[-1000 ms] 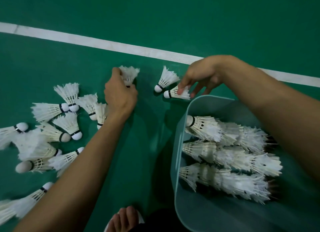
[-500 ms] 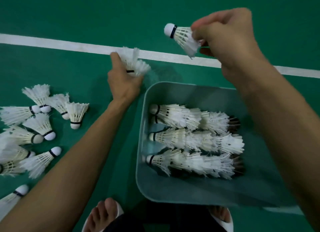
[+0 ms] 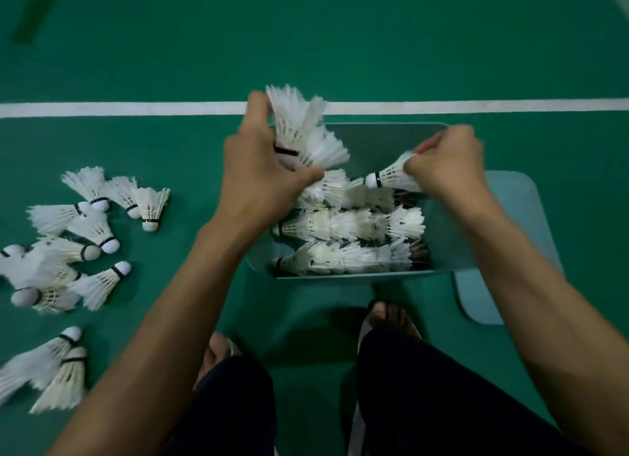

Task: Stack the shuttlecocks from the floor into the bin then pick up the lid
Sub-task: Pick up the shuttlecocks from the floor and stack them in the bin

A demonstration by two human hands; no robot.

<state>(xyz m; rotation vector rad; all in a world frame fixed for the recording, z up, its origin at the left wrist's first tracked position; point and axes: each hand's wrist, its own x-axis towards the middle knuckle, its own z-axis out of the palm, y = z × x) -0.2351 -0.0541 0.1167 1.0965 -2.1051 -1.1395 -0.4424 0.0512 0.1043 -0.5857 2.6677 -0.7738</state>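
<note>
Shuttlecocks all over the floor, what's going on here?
A person is filling a bin. The left hand grips a bunch of shuttlecocks above the bin's far left corner. The right hand pinches a single shuttlecock by its feathers, cork pointing left, over the bin. Three nested rows already lie inside. Loose shuttlecocks lie on the green floor to the left, and the lid lies at the bin's right side.

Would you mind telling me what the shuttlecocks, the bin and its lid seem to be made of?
The shuttlecocks look like real white feather: frayed, separate vanes on visible quills; their smooth rounded white heads could be covered cork, which I cannot confirm. The bin seems matte, slightly translucent blue-grey plastic with moulded rounded corners. The lid looks like matching pale blue plastic, flat and matte.
</note>
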